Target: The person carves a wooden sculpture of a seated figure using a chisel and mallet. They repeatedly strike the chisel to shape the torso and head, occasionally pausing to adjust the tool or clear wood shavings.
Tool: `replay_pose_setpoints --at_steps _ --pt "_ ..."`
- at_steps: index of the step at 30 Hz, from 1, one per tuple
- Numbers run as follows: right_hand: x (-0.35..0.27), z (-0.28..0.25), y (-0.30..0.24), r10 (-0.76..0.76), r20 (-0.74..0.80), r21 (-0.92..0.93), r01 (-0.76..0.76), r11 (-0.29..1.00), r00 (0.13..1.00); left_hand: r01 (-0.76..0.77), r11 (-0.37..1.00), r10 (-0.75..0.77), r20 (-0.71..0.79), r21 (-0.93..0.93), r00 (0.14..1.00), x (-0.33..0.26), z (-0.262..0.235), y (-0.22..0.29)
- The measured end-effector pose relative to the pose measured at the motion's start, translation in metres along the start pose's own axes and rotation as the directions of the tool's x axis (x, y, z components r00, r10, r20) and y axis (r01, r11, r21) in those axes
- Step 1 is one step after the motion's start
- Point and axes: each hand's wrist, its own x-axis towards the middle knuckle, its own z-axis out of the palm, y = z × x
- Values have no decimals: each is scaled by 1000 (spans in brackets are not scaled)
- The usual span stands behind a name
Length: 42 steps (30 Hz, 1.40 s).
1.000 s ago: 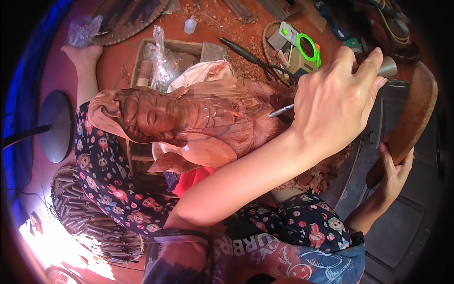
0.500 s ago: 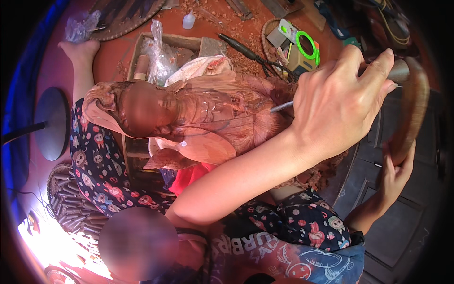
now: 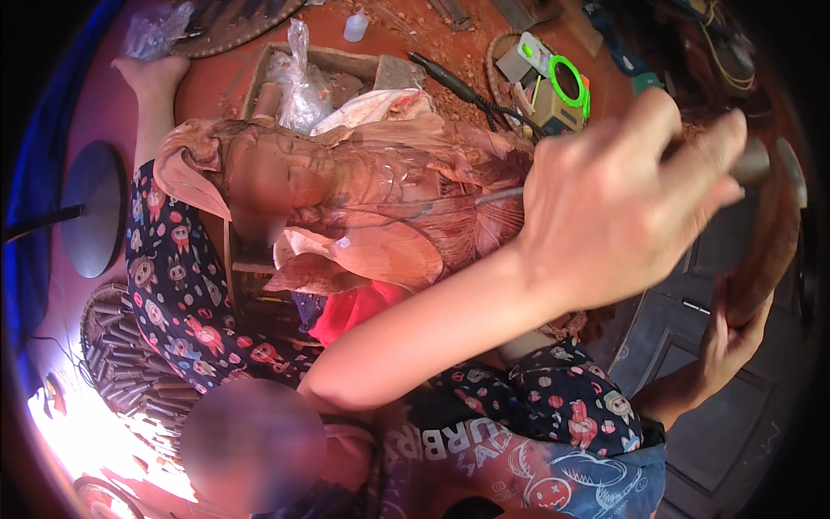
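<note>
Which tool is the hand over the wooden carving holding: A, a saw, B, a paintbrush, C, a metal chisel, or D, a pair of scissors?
C: the left hand grips a metal chisel, its thin steel blade pointing into the wooden carving.

Rough reddish wood carving; shiny metal chisel.

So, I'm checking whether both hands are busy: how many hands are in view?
2. The left hand is at upper right, gripping a chisel against the wooden carving. The right hand is at the right edge, holding a wooden mallet. No other hands show.
</note>
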Motion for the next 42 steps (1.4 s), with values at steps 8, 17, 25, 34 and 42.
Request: replay_pose_setpoints --at_steps 8,17,25,34,42 --pt "-67 -5 -11 157 102 284 -180 942 982 338 941 -306 478 20 823 -62 -54 76" --pt "-38 43 -61 -608 699 583 193 790 377 596 487 -766 -17 639 643 -81 -260 142" --pt "-51 49 -89 -550 827 528 177 831 115 804 193 -267 -759 562 594 -142 -484 179" --pt "-61 41 -85 -481 850 452 170 876 217 818 -465 -183 -941 339 285 -268 -582 189" --pt "-57 41 -80 -419 876 399 131 908 239 829 -488 -225 -957 273 183 -273 -565 172"
